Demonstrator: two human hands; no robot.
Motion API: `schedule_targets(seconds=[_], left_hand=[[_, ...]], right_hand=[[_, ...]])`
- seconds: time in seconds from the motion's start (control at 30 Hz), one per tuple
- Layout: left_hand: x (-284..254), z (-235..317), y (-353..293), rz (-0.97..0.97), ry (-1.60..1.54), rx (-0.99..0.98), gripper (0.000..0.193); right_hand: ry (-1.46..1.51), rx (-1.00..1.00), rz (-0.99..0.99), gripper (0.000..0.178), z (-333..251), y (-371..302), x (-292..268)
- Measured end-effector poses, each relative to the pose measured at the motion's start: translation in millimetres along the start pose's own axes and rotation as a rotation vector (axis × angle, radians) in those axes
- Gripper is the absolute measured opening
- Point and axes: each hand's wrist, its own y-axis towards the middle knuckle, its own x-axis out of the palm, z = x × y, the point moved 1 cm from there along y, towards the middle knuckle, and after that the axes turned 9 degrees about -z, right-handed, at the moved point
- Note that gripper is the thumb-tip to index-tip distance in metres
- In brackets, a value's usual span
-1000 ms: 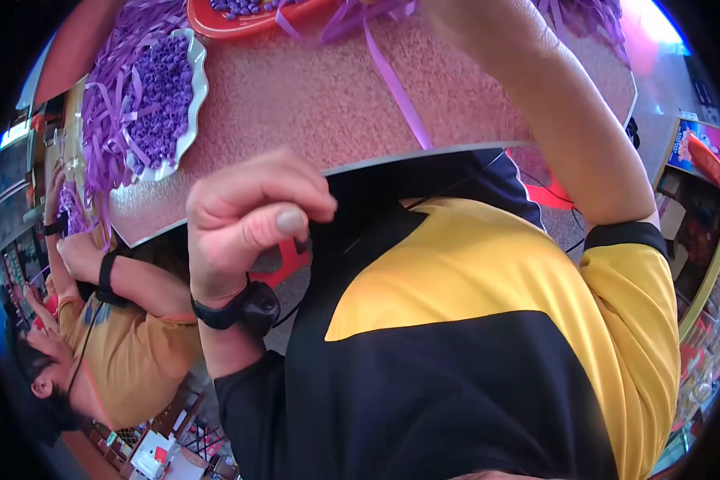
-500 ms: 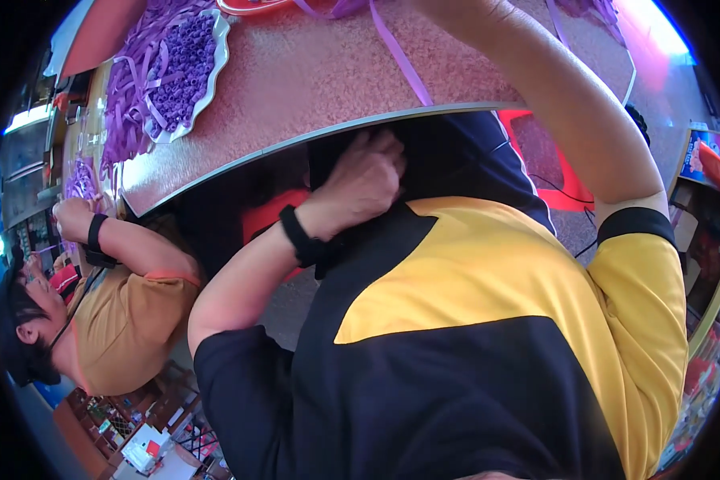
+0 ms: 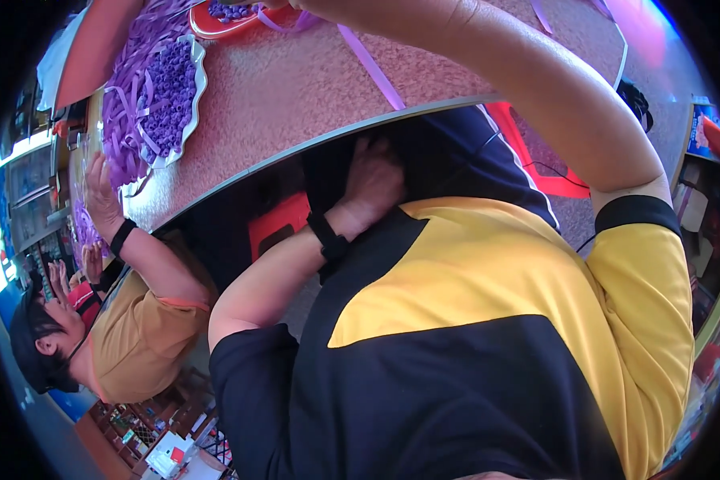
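- Left of the right hand (image 3: 336, 6) — cropped, grip unclear: red dish (image 3: 216, 34), smooth-rimmed, holding purple beads (image 3: 228, 11).
- Farther left: scalloped white dish (image 3: 198, 88), heaped with similar beads, flat ribbons (image 3: 120, 128) alongside.
- Just below that hand: glossy ribbon (image 3: 370, 64) across speckled tabletop (image 3: 280, 96).
- Left hand (image 3: 376, 172): curled in the lap — contents hidden.

Lavender ribbon strip (image 3: 370, 66) and red tray (image 3: 214, 34) of purple beads (image 3: 230, 11), positioned on the pink tabletop (image 3: 312, 88).
Strip: narrow, flat, slightly glossy; lies diagonally, nearly straight; lower end at the front edge of the tabletop, upper end hidden. Tray: rounded corner, smooth raised rim, resting upright, partly outside the upper limit of the view. Beads: small, loose, gathered inside the tray. A curved ribbon length (image 3: 300, 24) passes by the tray's right side; its connection to the strip cannot be determined.
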Motion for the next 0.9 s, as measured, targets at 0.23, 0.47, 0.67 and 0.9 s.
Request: schedule_targets(seconds=[0.23, 0.47, 0.67, 0.9], left_hand=[[9.6, -12.0, -15.6, 0.168, -0.042, 0.180, 0.013], [34.3, -18.6, -6.0, 0.231, -0.211, 0.359, 0.014], [-27.7, -33.8, -13.9, 0.143, -0.865, 0.232, 0.008], [-166.9, -29.7, -68.6, -0.177, -1.507, 0.211, 0.012]], right_hand=[[-0.071, -0.227, 0.060, 0.007, 9.8, 11.0, -1.2], [-0.033, 0.099, -0.072, 0.011, -7.6, 5.4, -5.0], [-0.049, 0.084, -0.079, 0.009, -3.2, -1.7, -8.3], [-0.070, 0.194, -0.266, 0.020, -3.9, -6.3, -4.3]])
